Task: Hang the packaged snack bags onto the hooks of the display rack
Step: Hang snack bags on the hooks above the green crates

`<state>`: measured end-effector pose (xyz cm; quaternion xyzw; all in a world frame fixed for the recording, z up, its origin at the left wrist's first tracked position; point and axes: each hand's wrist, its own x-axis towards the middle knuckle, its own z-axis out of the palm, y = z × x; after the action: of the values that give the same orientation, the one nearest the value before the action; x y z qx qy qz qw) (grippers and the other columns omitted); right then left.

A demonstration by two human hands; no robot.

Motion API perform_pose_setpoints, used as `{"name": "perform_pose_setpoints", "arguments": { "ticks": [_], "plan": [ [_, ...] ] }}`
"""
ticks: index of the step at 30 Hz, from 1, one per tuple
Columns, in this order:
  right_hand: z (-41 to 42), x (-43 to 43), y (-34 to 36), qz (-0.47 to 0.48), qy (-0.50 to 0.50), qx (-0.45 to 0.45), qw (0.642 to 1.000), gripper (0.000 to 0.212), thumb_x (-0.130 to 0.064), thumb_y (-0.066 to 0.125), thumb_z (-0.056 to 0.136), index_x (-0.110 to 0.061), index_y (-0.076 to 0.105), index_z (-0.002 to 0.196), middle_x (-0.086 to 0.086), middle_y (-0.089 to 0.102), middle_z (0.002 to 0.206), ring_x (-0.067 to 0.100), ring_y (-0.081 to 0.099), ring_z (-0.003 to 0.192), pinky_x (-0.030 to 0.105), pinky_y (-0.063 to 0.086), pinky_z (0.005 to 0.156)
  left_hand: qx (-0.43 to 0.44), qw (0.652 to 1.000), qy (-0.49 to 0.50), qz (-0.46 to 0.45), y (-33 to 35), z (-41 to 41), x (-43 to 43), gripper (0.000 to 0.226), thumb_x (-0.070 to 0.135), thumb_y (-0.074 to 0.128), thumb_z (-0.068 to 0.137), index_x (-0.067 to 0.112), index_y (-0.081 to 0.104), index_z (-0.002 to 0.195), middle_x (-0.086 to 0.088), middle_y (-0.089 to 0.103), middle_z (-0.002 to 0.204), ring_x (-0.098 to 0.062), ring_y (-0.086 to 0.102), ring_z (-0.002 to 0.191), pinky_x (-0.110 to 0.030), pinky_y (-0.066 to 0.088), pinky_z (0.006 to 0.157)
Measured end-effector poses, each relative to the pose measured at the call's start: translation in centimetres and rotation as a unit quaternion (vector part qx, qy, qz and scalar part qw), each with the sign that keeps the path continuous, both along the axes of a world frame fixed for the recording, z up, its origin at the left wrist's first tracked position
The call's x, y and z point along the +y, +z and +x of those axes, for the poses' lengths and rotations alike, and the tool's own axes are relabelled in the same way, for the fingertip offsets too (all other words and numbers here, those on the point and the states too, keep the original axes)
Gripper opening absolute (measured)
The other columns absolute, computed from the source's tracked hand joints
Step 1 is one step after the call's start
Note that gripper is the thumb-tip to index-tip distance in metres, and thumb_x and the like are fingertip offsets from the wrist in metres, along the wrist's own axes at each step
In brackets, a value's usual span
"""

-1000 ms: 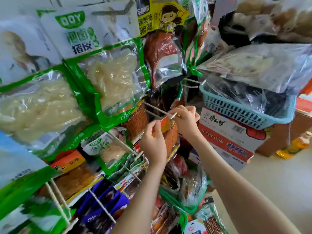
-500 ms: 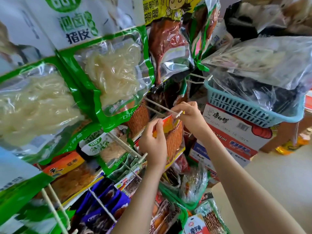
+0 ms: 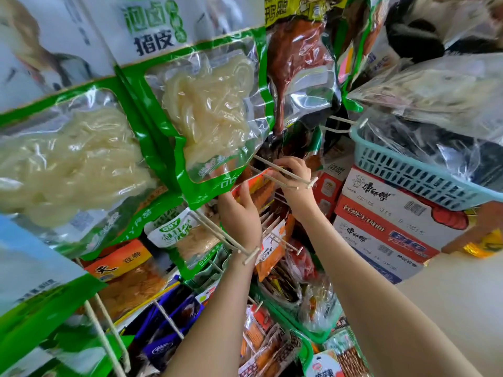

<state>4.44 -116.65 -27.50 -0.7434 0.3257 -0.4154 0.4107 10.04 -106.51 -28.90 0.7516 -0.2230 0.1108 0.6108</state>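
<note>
Green-edged bags [image 3: 206, 112] are hanging at your left. Your left hand [image 3: 239, 213] is gripping the orange bag [image 3: 257, 186] by its left edge, thumb up along it. The bag's top is meeting the hook [image 3: 283, 170] prongs. Your right hand [image 3: 295, 176] is pinching that top, behind the prongs. Further right, a blue basket [image 3: 402, 172] is sitting on cartons [image 3: 381, 213].

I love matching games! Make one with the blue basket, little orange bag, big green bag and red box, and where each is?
1 light blue plastic basket
2 small orange snack bag
3 large green-edged bag of pale strips
4 red and white cardboard box

A held by left hand and right hand
B under the basket
C on top of the boxes
D hanging above the hands

Pairs: 1-C, 2-A, 3-D, 4-B
</note>
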Motion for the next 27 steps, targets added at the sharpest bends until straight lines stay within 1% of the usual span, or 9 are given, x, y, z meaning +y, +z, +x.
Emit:
{"name": "perform_pose_setpoints", "arguments": {
  "ticks": [1, 4, 7, 11, 14, 17, 22, 24, 27],
  "plan": [
    [0.4, 0.4, -0.4, 0.027, -0.015, -0.008, 0.999, 0.041, -0.036, 0.076, 0.069, -0.014, 0.065, 0.101, 0.002, 0.055, 0.111, -0.009, 0.045, 0.103, 0.014, 0.042, 0.087, -0.001, 1.0, 0.001, 0.007, -0.1, 0.2, 0.0, 0.045, 0.036, 0.049, 0.094, -0.004, 0.054, 0.113, -0.018, 0.064, 0.108, -0.032, 0.063, 0.096, -0.042, 0.053, 0.076],
    [1.2, 1.4, -1.2, 0.193, -0.027, -0.071, 0.978, 0.078, -0.039, 0.08, 0.058, -0.036, 0.04, 0.125, -0.001, 0.039, 0.131, 0.018, 0.045, 0.121, 0.043, 0.049, 0.093, 0.011, 0.999, 0.024, 0.029, -0.3, 0.2, -0.1, 0.024, 0.011, 0.054, 0.093, -0.008, 0.052, 0.107, -0.027, 0.061, 0.102, -0.039, 0.062, 0.093, -0.043, 0.051, 0.075],
    [1.7, 2.2, -2.0, 0.264, -0.003, -0.118, 0.957, 0.099, -0.019, 0.08, 0.066, -0.032, 0.016, 0.14, 0.007, 0.027, 0.145, 0.022, 0.038, 0.13, 0.043, 0.039, 0.106, 0.068, 0.997, 0.026, 0.018, -0.5, 0.1, 0.3, 0.033, 0.001, 0.053, 0.091, -0.009, 0.045, 0.121, -0.026, 0.06, 0.112, -0.035, 0.061, 0.102, -0.042, 0.05, 0.086],
    [1.3, 3.7, -3.0, 0.227, -0.006, -0.003, 0.974, 0.068, -0.011, 0.075, 0.071, -0.012, 0.038, 0.128, 0.002, 0.052, 0.115, 0.011, 0.054, 0.101, 0.034, 0.049, 0.091, 0.079, 0.994, 0.013, 0.076, -2.1, -0.7, 1.6, 0.031, 0.009, 0.057, 0.092, -0.01, 0.05, 0.115, -0.025, 0.062, 0.102, -0.035, 0.064, 0.089, -0.029, 0.047, 0.07],
    [0.1, 5.7, -3.5, 0.188, 0.019, 0.125, 0.974, 0.048, -0.016, 0.072, 0.076, -0.012, 0.049, 0.118, 0.003, 0.056, 0.11, 0.02, 0.053, 0.105, 0.04, 0.047, 0.092, 0.145, 0.983, -0.02, 0.112, -2.9, -2.3, 3.7, 0.039, 0.018, 0.051, 0.096, -0.001, 0.041, 0.128, -0.013, 0.055, 0.104, -0.02, 0.057, 0.082, -0.015, 0.038, 0.061],
    [-2.2, 8.4, -4.4, 0.179, 0.085, 0.219, 0.955, 0.048, -0.02, 0.064, 0.084, -0.009, 0.047, 0.128, 0.007, 0.053, 0.117, 0.023, 0.052, 0.105, 0.028, 0.045, 0.077, 0.186, 0.972, -0.044, 0.136, -3.2, -3.8, 6.2, 0.029, 0.016, 0.051, 0.094, 0.007, 0.043, 0.121, -0.009, 0.054, 0.106, -0.027, 0.059, 0.095, -0.026, 0.041, 0.069],
    [-8.2, 12.6, -7.5, 0.195, 0.117, 0.301, 0.926, 0.041, -0.02, 0.063, 0.083, -0.009, 0.055, 0.122, 0.008, 0.058, 0.12, 0.023, 0.054, 0.111, 0.033, 0.043, 0.091, 0.184, 0.942, -0.103, 0.261, -6.3, -7.9, 11.4, 0.038, 0.017, 0.052, 0.093, 0.0, 0.044, 0.126, -0.016, 0.052, 0.123, -0.032, 0.051, 0.114, -0.031, 0.039, 0.087],
    [-11.4, 14.2, -9.3, 0.197, 0.11, 0.316, 0.921, 0.034, -0.021, 0.064, 0.081, -0.011, 0.062, 0.114, 0.006, 0.064, 0.114, 0.023, 0.059, 0.103, 0.031, 0.046, 0.086, 0.191, 0.928, -0.129, 0.292, -7.7, -10.6, 14.1, 0.031, 0.014, 0.051, 0.091, -0.001, 0.047, 0.118, -0.019, 0.056, 0.115, -0.034, 0.054, 0.107, -0.033, 0.04, 0.082],
    [-17.2, 17.1, -11.3, 0.208, 0.093, 0.332, 0.915, 0.027, -0.011, 0.062, 0.082, 0.0, 0.063, 0.107, 0.015, 0.064, 0.103, 0.029, 0.06, 0.092, 0.031, 0.045, 0.074, 0.194, 0.911, -0.172, 0.32, -9.8, -14.9, 18.3, 0.021, 0.011, 0.049, 0.091, 0.002, 0.05, 0.11, -0.019, 0.058, 0.108, -0.035, 0.055, 0.102, -0.033, 0.037, 0.074]
  ]
}}
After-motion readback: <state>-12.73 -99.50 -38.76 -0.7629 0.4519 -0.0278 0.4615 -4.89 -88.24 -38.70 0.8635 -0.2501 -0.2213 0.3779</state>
